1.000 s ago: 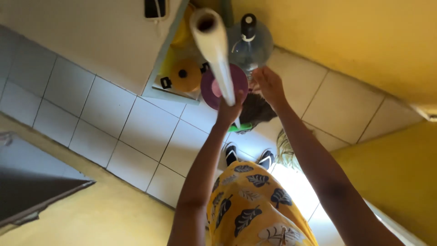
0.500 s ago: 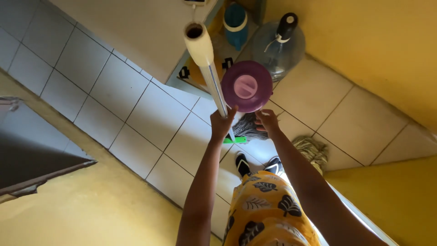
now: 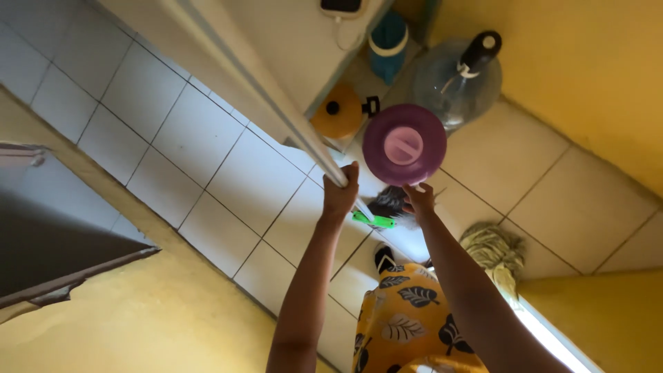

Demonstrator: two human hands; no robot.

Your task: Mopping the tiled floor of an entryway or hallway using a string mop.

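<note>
the mop handle [image 3: 262,97] now runs up and off the top edge, so its wrapped tip, seen half a second ago, is out of view. the left hand [image 3: 340,193] is closed around the handle low down, above the green clamp [image 3: 373,220] and the dark mop head [image 3: 390,204] on the white floor tiles [image 3: 228,179]. the purple lid [image 3: 404,144] sits higher and farther right than before, pinched at its lower edge by the right hand [image 3: 418,200]. behind the lid stand a big clear water bottle [image 3: 459,83], a blue jug [image 3: 387,47] and an orange pot [image 3: 340,114]. a second, pale mop head [image 3: 492,247] lies on the floor at right.
</note>
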